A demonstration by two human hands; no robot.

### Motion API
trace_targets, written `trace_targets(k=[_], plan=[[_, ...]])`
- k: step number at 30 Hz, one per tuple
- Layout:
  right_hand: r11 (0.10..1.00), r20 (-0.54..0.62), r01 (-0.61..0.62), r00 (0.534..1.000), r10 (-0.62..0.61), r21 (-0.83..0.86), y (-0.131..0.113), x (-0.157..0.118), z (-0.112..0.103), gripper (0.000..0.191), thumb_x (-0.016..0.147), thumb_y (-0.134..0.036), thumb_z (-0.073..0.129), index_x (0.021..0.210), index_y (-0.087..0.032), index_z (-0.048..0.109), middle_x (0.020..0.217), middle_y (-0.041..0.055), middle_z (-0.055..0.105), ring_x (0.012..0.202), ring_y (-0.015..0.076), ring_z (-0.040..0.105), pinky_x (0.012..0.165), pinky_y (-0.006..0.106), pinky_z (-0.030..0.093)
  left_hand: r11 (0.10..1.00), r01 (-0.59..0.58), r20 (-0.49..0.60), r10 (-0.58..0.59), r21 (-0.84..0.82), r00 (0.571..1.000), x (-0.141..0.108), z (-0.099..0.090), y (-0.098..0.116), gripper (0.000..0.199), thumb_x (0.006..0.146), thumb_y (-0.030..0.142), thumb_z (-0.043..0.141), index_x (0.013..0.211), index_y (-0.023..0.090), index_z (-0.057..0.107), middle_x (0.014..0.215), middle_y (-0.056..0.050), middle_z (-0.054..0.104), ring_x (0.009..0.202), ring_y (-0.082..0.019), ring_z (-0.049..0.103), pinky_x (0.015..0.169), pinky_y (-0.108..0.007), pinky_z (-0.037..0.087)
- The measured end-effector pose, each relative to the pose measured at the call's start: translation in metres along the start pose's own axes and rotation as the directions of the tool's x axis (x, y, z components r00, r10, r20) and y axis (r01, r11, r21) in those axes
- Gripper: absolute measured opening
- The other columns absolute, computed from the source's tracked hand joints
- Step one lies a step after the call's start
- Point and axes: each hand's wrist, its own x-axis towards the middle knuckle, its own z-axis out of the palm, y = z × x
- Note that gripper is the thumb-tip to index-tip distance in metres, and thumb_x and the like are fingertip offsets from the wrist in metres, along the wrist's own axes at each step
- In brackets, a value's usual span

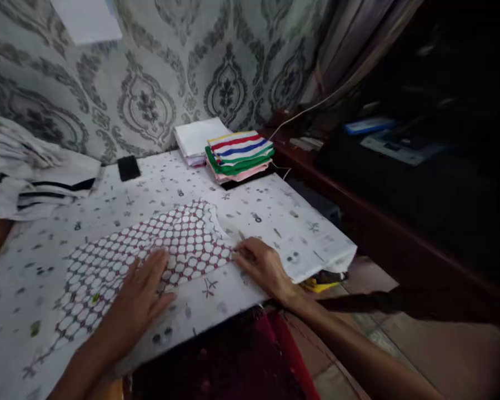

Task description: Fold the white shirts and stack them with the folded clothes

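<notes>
A white garment (187, 236) with a red and dark lattice print lies folded flat on the table. It has a curved, plain white edge at its upper right, perhaps a neckline or armhole. My left hand (135, 297) rests palm down on its near side, fingers stretched out. At the right corner of the cloth, my right hand (261, 264) has its thumb and fingers closed on the edge. The exact fingertip grip is partly hidden.
A table cover (250, 208) with small prints lies beneath. Towards the wall stand striped folded clothes (239, 153), a white folded stack (200, 136) and a dark phone-like object (129, 168). Loose clothes (45, 178) lie at left. Dark wooden furniture (370, 222) borders the right.
</notes>
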Motion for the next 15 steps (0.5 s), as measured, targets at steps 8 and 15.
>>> trace_targets(k=[8,15], plan=[[0.996,-0.005,0.076,0.997,-0.076,-0.050,0.004,-0.001,0.004,0.009,0.083,-0.015,0.056,0.079,-0.021,0.061,0.076,0.0010,0.063,0.069,0.0149,0.057,0.064,0.026,0.043,0.975,-0.204,0.150,0.215,-0.084,0.965,0.076,0.009,0.020,0.070,0.099,0.058,0.032,0.158,0.028,0.009,0.163,-0.006,0.028,0.149,-0.023,0.027,0.123,-0.047,0.022],[0.988,0.040,0.124,0.991,-0.128,0.090,0.000,-0.002,-0.006,0.013,0.079,-0.009,0.053,0.076,-0.021,0.058,0.076,0.0007,0.060,0.073,0.0146,0.055,0.067,0.026,0.043,0.968,-0.206,0.195,0.232,-0.145,0.953,0.104,0.014,0.013,0.069,0.098,0.062,0.030,0.154,0.022,0.023,0.163,-0.011,0.028,0.151,-0.025,0.023,0.123,-0.048,0.018]])
